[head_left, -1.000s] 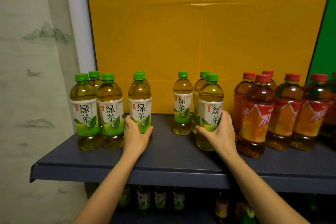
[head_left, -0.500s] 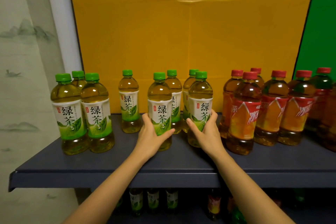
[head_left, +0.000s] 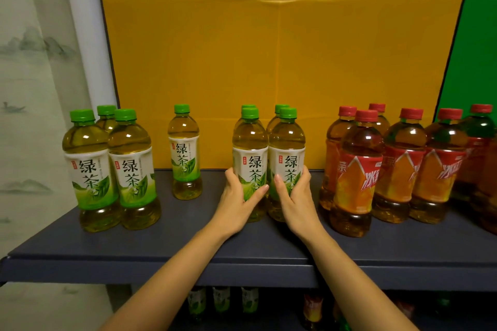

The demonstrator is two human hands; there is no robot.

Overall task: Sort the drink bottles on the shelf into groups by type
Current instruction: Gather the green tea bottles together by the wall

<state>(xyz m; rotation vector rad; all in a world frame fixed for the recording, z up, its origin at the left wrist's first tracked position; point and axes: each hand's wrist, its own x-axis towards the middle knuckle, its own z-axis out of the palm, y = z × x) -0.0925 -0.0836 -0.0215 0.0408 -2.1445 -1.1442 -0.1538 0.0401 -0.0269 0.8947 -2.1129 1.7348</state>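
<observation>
1. A green tea bottle [head_left: 250, 161] is grasped low on its label by the left hand [head_left: 239, 203], at 12 o'clock on the shelf [head_left: 188, 247].
2. Its neighbour [head_left: 287, 161], touching it on the 3 o'clock side, is grasped by the right hand [head_left: 294, 200].
3. Two more green-capped bottles are partly hidden directly behind this pair.
4. A lone green tea bottle [head_left: 184, 153] and a trio [head_left: 107, 169] are left apart toward 9 o'clock.
5. The red-capped bottles [head_left: 360, 174] are grouped at 3 o'clock, near the right hand; one could be toppled if the pair were pushed that way.
6. A low grip could let a tall bottle tip when slid.
</observation>
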